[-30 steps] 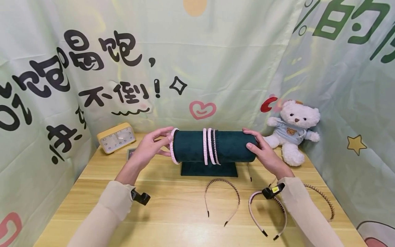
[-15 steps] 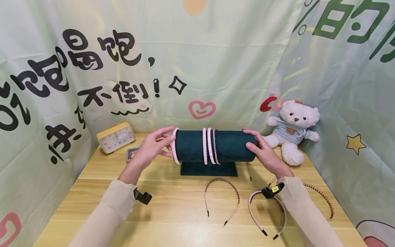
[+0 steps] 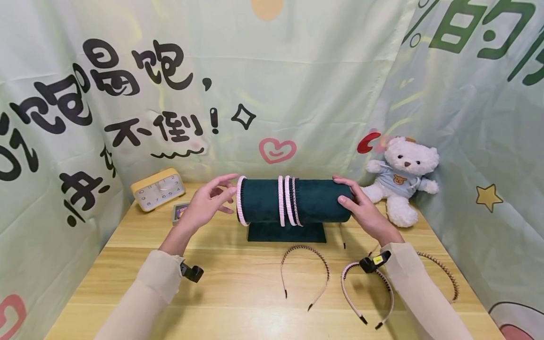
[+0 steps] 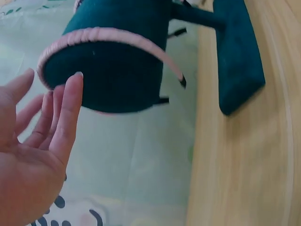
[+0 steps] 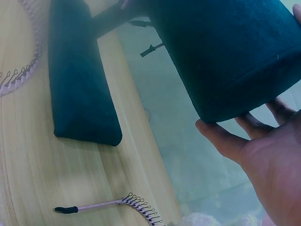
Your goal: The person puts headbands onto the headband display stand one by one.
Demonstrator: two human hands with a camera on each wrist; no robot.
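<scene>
A dark green velvet headband stand (image 3: 323, 204) with a horizontal roll sits on a flat base. A pink headband (image 3: 240, 203) circles the roll at its left end; in the left wrist view this headband (image 4: 108, 35) has a black tip hanging past the roll. My left hand (image 3: 205, 200) is just beside that end, fingers spread and slightly bent, holding nothing. Further along, several pink headbands (image 3: 282, 203) are grouped at the roll's middle. My right hand (image 3: 370, 217) grips the right end, thumb in front and fingers behind; in the right wrist view its fingertips (image 5: 214, 132) touch the end's edge.
On the wooden table (image 3: 238, 293) lie a beaded headband (image 3: 306, 248), a pink headband (image 3: 346, 288) and another headband (image 3: 446, 269) partly behind the right sleeve. A yellow clock (image 3: 159, 190) and a small card-like item (image 3: 180, 212) are left. A white teddy bear (image 3: 401, 184) sits right.
The left hand has pushed the pink headband slightly rightward onto the roll's left end, then let go and drawn back a little. The right hand keeps its grip.
</scene>
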